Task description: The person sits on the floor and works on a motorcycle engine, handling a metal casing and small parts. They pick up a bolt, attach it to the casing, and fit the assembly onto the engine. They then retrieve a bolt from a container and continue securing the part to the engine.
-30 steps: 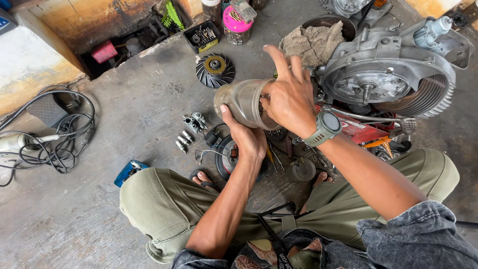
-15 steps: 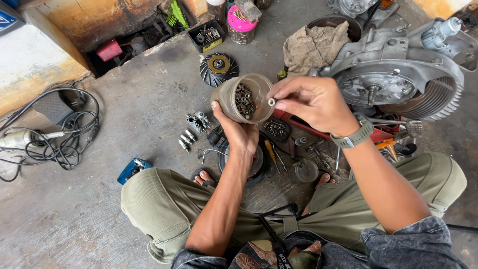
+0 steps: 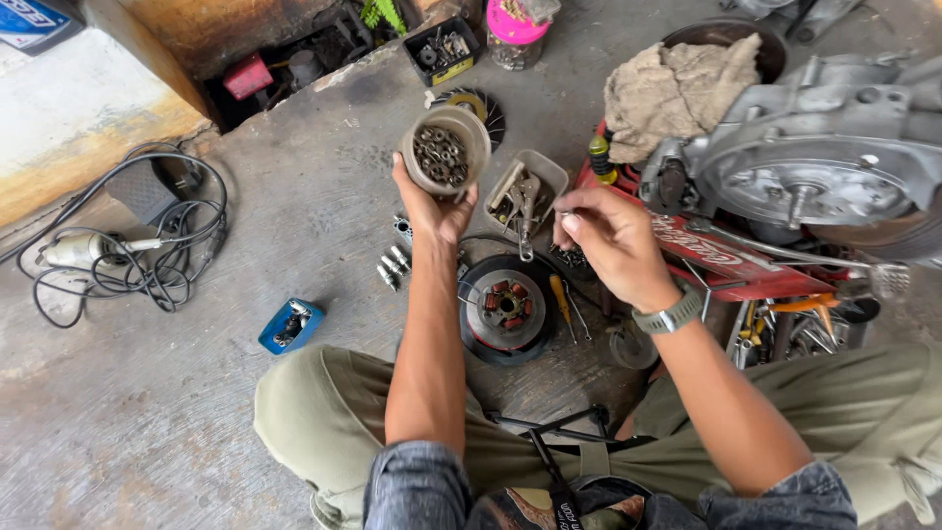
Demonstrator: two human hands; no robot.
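The round tin (image 3: pixel 444 152), dull grey and open at the top, is packed with small dark nuts and washers. The left hand (image 3: pixel 432 211) cups it from below, fingers wrapped around its wall, and holds it up above the concrete floor (image 3: pixel 147 422). The right hand (image 3: pixel 613 240) is apart from the tin, fingertips pressed together on something tiny (too small to tell what), hovering beside a small rectangular tray (image 3: pixel 527 196) of tools and bits.

Directly below the hands lies a round stator plate (image 3: pixel 505 306) with copper coils, and a row of sockets (image 3: pixel 391 265) sits just left of the forearm. A screwdriver (image 3: pixel 560 299) lies beside the plate. To the right, a grey engine casing (image 3: pixel 824 162) rests on a red toolbox (image 3: pixel 726 260), with a dirty rag (image 3: pixel 677 88) near it. Far left, a coiled black cable (image 3: pixel 128 245) lies well apart, and a blue box (image 3: pixel 290 326) sits by the knee. The floor is stained and scuffed.
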